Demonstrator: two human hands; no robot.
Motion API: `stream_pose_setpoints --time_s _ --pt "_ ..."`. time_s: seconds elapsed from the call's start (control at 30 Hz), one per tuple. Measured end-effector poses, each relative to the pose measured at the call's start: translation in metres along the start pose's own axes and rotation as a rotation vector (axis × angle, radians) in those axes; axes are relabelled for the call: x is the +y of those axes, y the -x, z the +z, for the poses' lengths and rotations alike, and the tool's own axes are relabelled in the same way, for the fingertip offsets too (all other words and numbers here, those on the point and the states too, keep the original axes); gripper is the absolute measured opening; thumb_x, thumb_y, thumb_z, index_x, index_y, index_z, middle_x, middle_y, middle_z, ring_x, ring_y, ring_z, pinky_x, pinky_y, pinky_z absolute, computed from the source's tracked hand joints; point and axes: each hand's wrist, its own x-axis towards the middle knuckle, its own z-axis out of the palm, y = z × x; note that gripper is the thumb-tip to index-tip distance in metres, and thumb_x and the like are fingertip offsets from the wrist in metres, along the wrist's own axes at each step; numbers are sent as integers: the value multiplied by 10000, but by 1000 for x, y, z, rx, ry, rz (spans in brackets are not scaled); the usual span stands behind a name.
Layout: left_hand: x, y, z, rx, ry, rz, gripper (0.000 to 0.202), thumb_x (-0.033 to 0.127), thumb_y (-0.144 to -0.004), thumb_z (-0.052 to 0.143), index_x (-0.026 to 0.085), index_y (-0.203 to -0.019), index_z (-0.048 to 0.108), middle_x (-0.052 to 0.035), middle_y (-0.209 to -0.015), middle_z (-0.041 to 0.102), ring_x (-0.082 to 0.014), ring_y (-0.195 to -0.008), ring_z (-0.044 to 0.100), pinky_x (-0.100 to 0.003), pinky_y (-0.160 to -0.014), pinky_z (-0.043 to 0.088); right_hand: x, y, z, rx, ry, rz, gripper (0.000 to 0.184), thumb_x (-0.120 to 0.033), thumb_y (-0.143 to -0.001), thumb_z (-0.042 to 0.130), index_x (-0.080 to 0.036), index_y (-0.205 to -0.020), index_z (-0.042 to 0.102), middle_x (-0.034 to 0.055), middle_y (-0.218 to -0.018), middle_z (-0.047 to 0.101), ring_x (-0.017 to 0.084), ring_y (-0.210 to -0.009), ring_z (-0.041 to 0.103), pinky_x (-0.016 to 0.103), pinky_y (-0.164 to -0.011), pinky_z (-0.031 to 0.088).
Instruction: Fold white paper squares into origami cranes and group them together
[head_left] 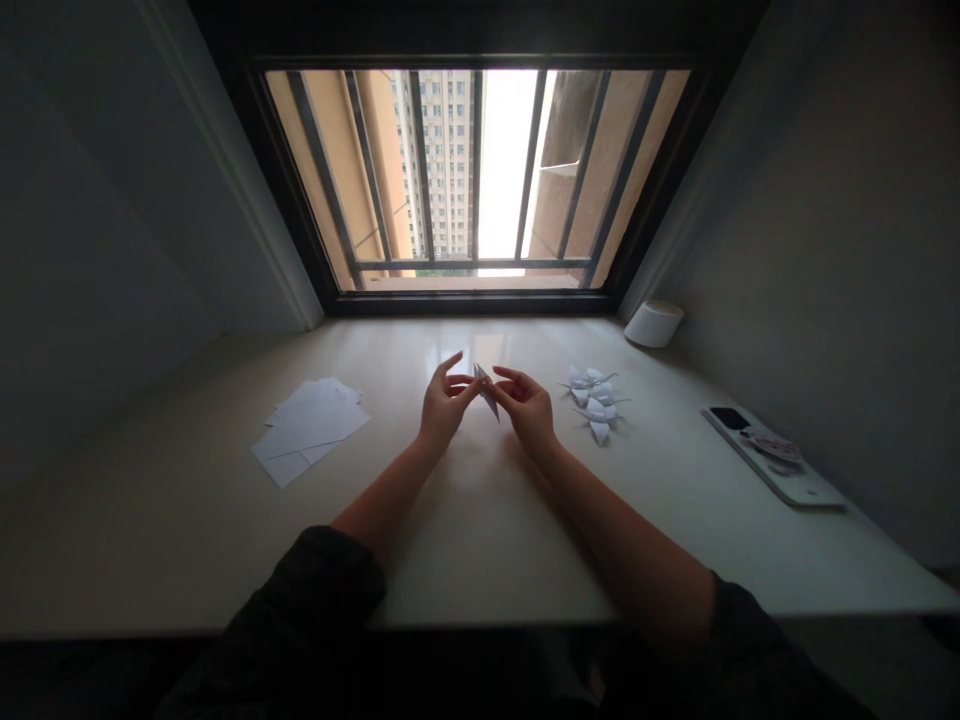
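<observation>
Bare left hand point(442, 402) and bare right hand point(531, 408) come close together at the middle, thumbs and fingertips pinched on a slender piece of folded white paper point(491, 402) between them, with other fingers raised. To the left lies a loose, overlapping stack of flat white paper sheets point(311, 428), and to the right, near the right hand but apart from it, a cluster of folded white paper figures with thin pointed ends point(600, 411). Farther right rests a pale phone with a dark camera block point(814, 488), a round attachment on its back; a short white cylinder point(652, 326) sits at the far right, by the wall. All these flank the hands on a smooth, pale tabletop point(480, 560), softly shiny below a dark-framed window point(480, 304) with vertical bars, a tall building point(448, 150) beyond. Dim grey walls rise on both sides. Pointed at both visible ends, the held piece has its long axis slanting steeply from far left to near right.
</observation>
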Motion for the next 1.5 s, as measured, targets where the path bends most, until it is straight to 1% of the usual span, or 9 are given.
stream_pose_setpoints --time_s 0.03,0.1,0.2,0.43,0.63,0.73,1.13,1.37,1.5 --pt "0 0 0 41 -23 45 529 405 -626 754 217 -1091 586 -44 -903 658 -165 -783 634 -264 -659 469 0 0 0 7 1 -3 441 -395 -598 773 -194 -970 652 -4 -686 655 139 -610 597 287 -595 470" --pt "0 1 0 93 -109 140 456 393 -629 755 224 -1020 592 -40 -917 652 -171 -825 632 -267 -679 473 0 0 0 20 6 -7 450 -394 -590 779 -201 -973 644 -7 -678 655 138 -601 594 285 -587 466" --pt "-1 1 -1 95 -234 209 285 419 -679 708 217 -867 638 -39 -902 664 -181 -874 622 -272 -696 472 1 1 0 17 16 -15 435 -393 -596 778 -204 -962 637 -3 -682 658 141 -608 597 284 -589 466" --pt "-1 -2 -5 79 -254 168 257 445 -701 674 217 -815 712 -54 -884 691 -196 -871 624 -288 -703 474 1 2 -1 8 96 -65 430 -414 -610 764 -193 -956 639 9 -696 665 151 -634 614 298 -630 481" --pt "7 3 -5 116 -328 236 243 449 -699 673 219 -771 704 -46 -839 685 -199 -850 618 -305 -722 462 0 2 -1 29 168 -65 443 -454 -616 748 -188 -953 639 21 -704 670 165 -649 624 305 -635 490" --pt "9 4 -4 114 -339 235 237 446 -703 670 220 -771 687 -35 -819 681 -192 -833 616 -309 -736 454 0 2 -1 34 169 -60 451 -465 -612 747 -184 -949 640 25 -701 671 164 -642 621 302 -625 489" --pt "0 -2 -3 53 -232 199 257 404 -687 690 194 -815 615 -33 -857 661 -177 -843 621 -293 -731 455 5 2 -1 6 116 -64 426 -427 -627 752 -185 -959 641 16 -702 667 157 -648 618 305 -655 489" --pt "1 -3 -4 -9 -211 172 250 414 -705 670 191 -815 647 -43 -864 679 -183 -839 626 -301 -742 458 5 2 -2 -4 119 -58 413 -421 -625 754 -194 -952 644 11 -705 668 158 -659 622 312 -681 496" --pt "-1 -5 -5 -34 -221 123 279 450 -696 668 187 -786 680 -51 -823 688 -187 -775 631 -302 -709 467 6 1 -2 8 126 -61 415 -427 -625 752 -198 -953 644 11 -713 668 159 -664 622 316 -687 500"
